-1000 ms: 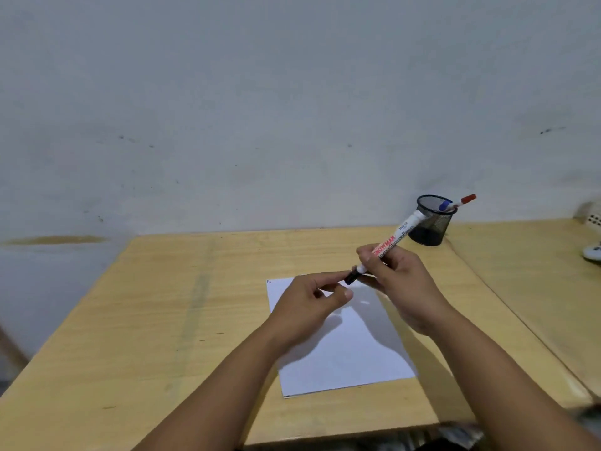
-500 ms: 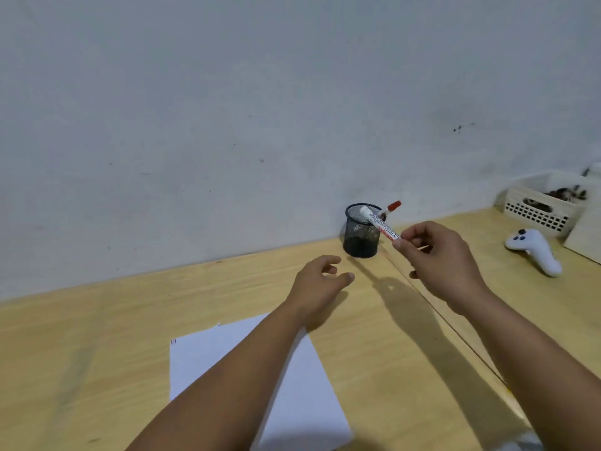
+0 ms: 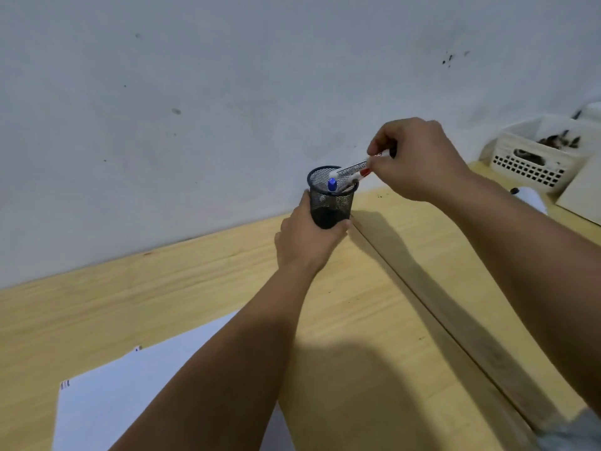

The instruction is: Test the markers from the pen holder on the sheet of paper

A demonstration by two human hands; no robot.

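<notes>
Your way into the black mesh pen holder is crowded by the blue-capped marker; bare wooden tabletop lies open to its left.

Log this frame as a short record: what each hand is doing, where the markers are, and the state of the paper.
left hand: wrapped around the black mesh pen holder, steadying it
right hand: pinching a white marker, its far end over the holder's rim
other markers: blue-capped marker inside the holder; a red-tipped one beside it
sheet of paper: flat on the wooden table, small marks near its corners
</notes>
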